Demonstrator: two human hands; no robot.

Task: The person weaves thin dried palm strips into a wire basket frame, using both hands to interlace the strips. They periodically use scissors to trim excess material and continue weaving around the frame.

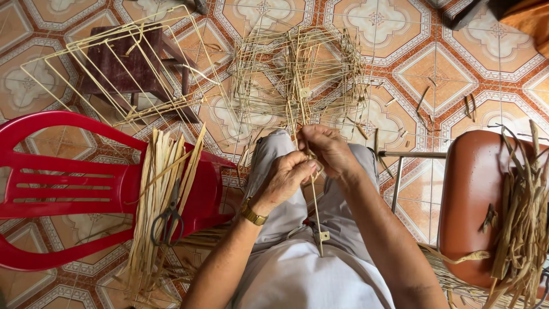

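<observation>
**Head view: both hands working a thin cane frame over the lap**

Head camera, looking down. The person is sitting with both knees under grey trousers. The left hand (284, 178), wearing a gold wristwatch (252, 216), is curling closed around a thin cane rod (316, 214) at the point where the rod is meeting the frame. The right hand (330, 150) is lying just above and to the right of the left hand, its fingers pinching closed on the same strands. The two hands are touching each other over the knees.

The cane rod is running downward from the hands across the lap, ending near a small pale tag. Above the hands, the cane wire frame (297, 80) is fanning out over the patterned floor tiles (434, 74), directly ahead of the fingers and joined to what they are gripping.

Surroundings:
- A red plastic chair (68, 183) is standing to the left, bearing a bundle of flat pale strips (163, 189) with scissors (167, 220) lying on top.
- A second, finished box-shaped cane frame (114, 68) is resting over a dark wooden stool (123, 63) at upper left.
- A brown stool seat (472, 194) is standing to the right, carrying a heap of dried fibre strips (520, 217).
</observation>
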